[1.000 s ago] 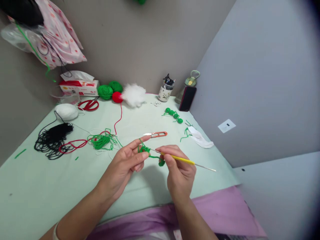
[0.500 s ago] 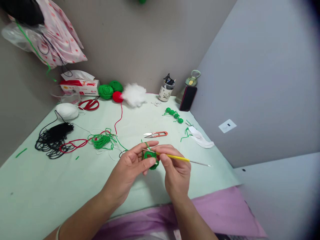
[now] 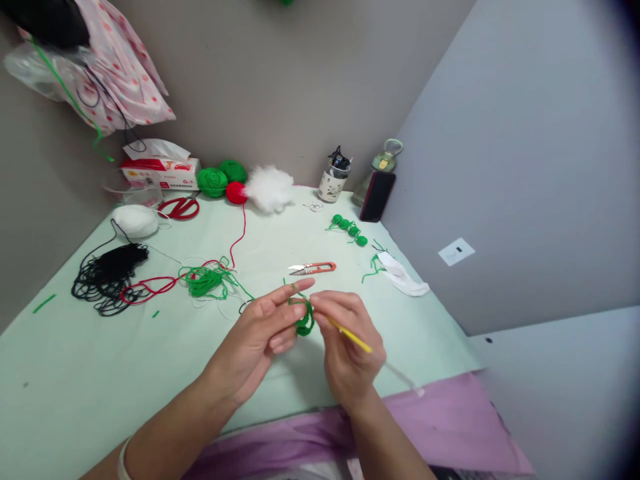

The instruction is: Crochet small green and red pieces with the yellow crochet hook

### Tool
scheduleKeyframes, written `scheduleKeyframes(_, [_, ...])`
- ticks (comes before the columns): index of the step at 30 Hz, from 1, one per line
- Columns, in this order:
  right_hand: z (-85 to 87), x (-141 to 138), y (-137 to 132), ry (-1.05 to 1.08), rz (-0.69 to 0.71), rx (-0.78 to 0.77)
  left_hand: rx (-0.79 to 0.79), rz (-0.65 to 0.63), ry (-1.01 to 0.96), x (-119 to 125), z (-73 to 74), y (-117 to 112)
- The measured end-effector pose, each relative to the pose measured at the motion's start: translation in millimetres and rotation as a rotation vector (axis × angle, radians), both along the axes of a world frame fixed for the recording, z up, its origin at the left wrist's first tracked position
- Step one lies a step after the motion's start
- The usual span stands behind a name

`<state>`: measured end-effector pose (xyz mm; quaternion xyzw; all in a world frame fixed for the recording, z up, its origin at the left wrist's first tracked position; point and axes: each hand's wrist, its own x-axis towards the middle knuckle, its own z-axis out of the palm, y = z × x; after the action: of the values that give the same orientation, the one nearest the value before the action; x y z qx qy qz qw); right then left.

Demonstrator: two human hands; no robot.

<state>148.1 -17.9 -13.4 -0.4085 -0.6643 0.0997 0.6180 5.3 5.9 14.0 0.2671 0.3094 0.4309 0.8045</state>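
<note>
We hold the green piece (image 3: pixel 306 325) above the table (image 3: pixel 125 373), in front of us: our left hand (image 3: pixel 260 328) pinches it between thumb and fingers, while our right hand (image 3: pixel 353 347) grips the hook (image 3: pixel 356 337). We cannot make out the hook's tip. Stitches could slip if the pinch slackens. Feed could jam if the green hank (image 3: pixel 203 283) snags on the red yarn (image 3: pixel 160 288) overlapping it. The snips (image 3: pixel 320 269) lie near our fingertips; a careless reach could meet their blades.
</note>
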Motion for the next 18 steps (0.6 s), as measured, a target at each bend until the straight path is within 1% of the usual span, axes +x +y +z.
scheduleKeyframes(5, [13.4, 11, 4, 0.431, 0.112, -0.226, 0.034, 0.029, 0.017, -10, 0.2, 7])
scheduleKeyframes(7, [13.4, 12, 5, 0.538, 0.181, -0.303, 0.062, 0.036, 0.038, -8, 1.2, 6])
scheduleKeyframes(8, [12.1, 10, 5, 0.545, 0.200, -0.323, 0.084, 0.048, 0.058, -6, 1.7, 4])
scheduleKeyframes(9, [10.1, 8, 5, 0.507, 0.196, -0.321, 0.112, 0.076, 0.081, -3, 2.0, 2])
scheduleKeyframes(10, [7.6, 6, 4, 0.424, 0.166, -0.289, 0.134, 0.111, 0.103, 0, 2.0, -1])
scheduleKeyframes(12, [2.5, 1, 1, 0.161, 0.056, -0.140, 0.135, 0.167, 0.115, 6, 0.9, -5])
scheduleKeyframes(14, [-0.6, -2, -2, -0.074, -0.034, 0.044, 0.071, 0.147, 0.063, 8, -1.4, -6])
scheduleKeyframes(15, [-0.9, -1, -2, -0.125, -0.048, 0.089, 0.032, 0.112, 0.032, 8, -2.8, -6])
scheduleKeyframes(16, [-0.1, 0, -2, -0.115, -0.047, 0.087, 0.000, 0.079, 0.007, 6, -4.0, -4])
scheduleKeyframes(18, [3.6, 5, 0, 0.059, -0.013, -0.025, -0.026, 0.048, -0.008, 1, -5.4, 0])
